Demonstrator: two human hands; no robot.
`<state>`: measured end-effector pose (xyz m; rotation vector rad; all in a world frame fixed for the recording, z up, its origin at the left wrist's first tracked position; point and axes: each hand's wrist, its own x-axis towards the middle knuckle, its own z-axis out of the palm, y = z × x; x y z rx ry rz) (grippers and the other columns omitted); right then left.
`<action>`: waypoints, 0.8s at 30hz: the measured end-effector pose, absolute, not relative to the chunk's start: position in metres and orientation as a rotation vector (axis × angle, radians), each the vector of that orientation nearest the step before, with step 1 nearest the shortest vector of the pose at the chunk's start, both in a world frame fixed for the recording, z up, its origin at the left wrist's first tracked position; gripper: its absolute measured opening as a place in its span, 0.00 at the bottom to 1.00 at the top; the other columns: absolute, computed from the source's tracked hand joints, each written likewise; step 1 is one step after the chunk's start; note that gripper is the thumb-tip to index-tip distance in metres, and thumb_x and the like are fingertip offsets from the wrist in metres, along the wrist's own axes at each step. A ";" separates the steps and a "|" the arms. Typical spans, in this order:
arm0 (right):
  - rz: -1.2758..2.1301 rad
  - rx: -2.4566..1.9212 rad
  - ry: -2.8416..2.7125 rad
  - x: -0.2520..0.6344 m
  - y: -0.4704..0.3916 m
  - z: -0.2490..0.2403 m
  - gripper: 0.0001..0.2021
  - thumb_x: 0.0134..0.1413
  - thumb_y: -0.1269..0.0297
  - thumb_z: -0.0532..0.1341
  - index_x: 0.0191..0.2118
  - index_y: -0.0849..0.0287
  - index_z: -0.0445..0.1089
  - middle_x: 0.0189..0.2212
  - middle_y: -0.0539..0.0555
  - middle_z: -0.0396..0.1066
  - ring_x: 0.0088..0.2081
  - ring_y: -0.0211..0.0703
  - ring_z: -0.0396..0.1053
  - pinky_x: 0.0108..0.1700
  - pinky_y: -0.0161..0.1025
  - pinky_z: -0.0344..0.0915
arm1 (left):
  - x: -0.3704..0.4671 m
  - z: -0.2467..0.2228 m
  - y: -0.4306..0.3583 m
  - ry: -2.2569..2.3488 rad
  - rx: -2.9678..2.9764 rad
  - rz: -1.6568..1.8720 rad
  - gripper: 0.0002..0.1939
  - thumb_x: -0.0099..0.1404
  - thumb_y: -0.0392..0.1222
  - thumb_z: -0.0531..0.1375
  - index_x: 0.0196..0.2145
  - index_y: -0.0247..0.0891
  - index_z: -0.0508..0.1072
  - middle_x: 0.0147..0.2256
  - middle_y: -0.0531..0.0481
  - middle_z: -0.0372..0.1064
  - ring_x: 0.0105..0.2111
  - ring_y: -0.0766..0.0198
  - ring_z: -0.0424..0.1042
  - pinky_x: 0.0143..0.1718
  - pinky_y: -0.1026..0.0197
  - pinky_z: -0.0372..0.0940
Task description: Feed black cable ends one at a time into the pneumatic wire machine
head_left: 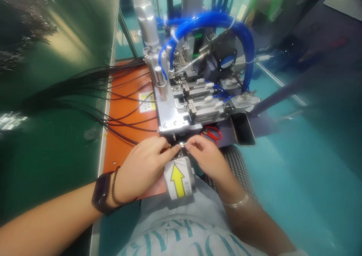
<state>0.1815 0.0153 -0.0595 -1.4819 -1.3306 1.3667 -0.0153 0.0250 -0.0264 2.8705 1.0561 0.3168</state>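
Note:
My left hand (pixel 145 161) reaches in from the left to the front end of the metal machine (pixel 172 116). Its fingers are curled together, with the thumb or forefinger tip at a tiny pale piece (pixel 181 144) by the machine's front edge. From the other side, my right hand (pixel 204 153) pinches at the same spot; what its fingertips grip is too small to name. Just below the fingertips is a white block with a yellow arrow label (pixel 178 180). Red-handled scissors or pliers (pixel 213 134) lie partly hidden behind my right hand.
An orange plate (pixel 124 143) carries the machine, with black cables (pixel 85 75) running across it to the left. Thick blue tubing (pixel 215 20) arches above the machine. A dark-screened phone (pixel 243 129) lies at the right. A green surface (pixel 56 150) borders the plate.

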 end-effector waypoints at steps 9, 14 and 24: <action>1.367 -1.447 -1.198 0.177 0.017 -0.064 0.02 0.50 0.68 0.59 0.32 0.59 0.68 0.27 0.48 0.67 0.30 0.37 0.65 0.32 0.34 0.63 | -0.015 -0.026 0.025 1.068 2.919 0.230 0.17 0.67 0.35 0.49 0.52 0.39 0.66 0.37 0.45 0.63 0.33 0.60 0.61 0.33 0.57 0.60; 1.270 -1.440 -1.219 0.176 0.014 -0.059 0.04 0.52 0.67 0.58 0.32 0.58 0.70 0.30 0.51 0.70 0.32 0.39 0.67 0.31 0.35 0.63 | -0.014 -0.026 0.023 1.071 2.942 0.124 0.20 0.67 0.37 0.50 0.56 0.40 0.62 0.38 0.45 0.63 0.34 0.59 0.60 0.33 0.55 0.60; 1.419 -1.429 -1.161 0.174 0.020 -0.072 0.06 0.52 0.63 0.59 0.28 0.58 0.67 0.26 0.47 0.67 0.31 0.37 0.65 0.34 0.35 0.62 | -0.001 -0.010 0.020 1.096 3.025 -0.167 0.25 0.62 0.35 0.54 0.58 0.38 0.60 0.37 0.44 0.62 0.35 0.56 0.60 0.32 0.54 0.59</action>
